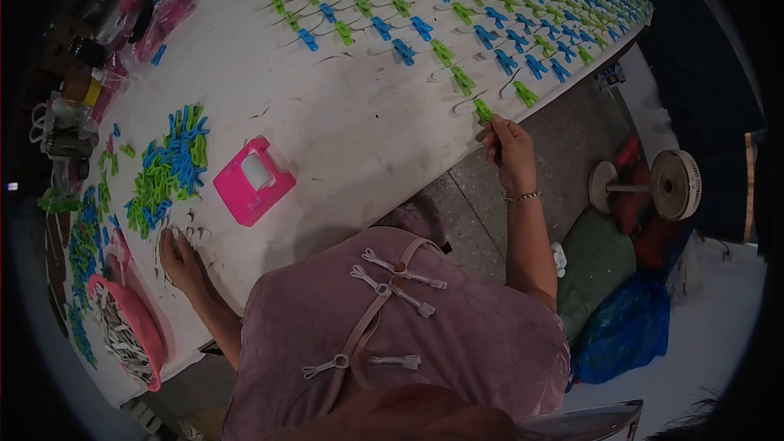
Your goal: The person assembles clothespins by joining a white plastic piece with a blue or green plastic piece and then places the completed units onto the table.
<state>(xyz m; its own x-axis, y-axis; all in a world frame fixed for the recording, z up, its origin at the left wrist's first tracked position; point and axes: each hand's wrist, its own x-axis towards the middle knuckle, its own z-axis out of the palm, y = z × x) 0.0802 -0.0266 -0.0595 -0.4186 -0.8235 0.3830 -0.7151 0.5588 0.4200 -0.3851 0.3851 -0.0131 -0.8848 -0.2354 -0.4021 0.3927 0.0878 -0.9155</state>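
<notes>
A long white table (359,122) fills most of the view, and its far half is covered with neat rows of blue and green clips (490,12), each with a wire hook. Off the table's edge, on the floor, lie a blue bag (625,327) and a green cushion (596,265), with a small fan (674,184) standing beyond them. Near the left end of the table is a loose pile of clips (167,171) in the same two colours. Beside that pile stands a pink box (253,180), and at the near corner a pink bowl (131,331) is filled with metal pieces. The right hand (510,151), with a bracelet at the wrist, is pinched shut on a green clip (483,109) at the table's edge, at the near end of the last row. The left hand (180,257) lies flat and released on the table, its fingers spread over a scatter of loose wire hooks (194,231) between the bowl and the pile.
</notes>
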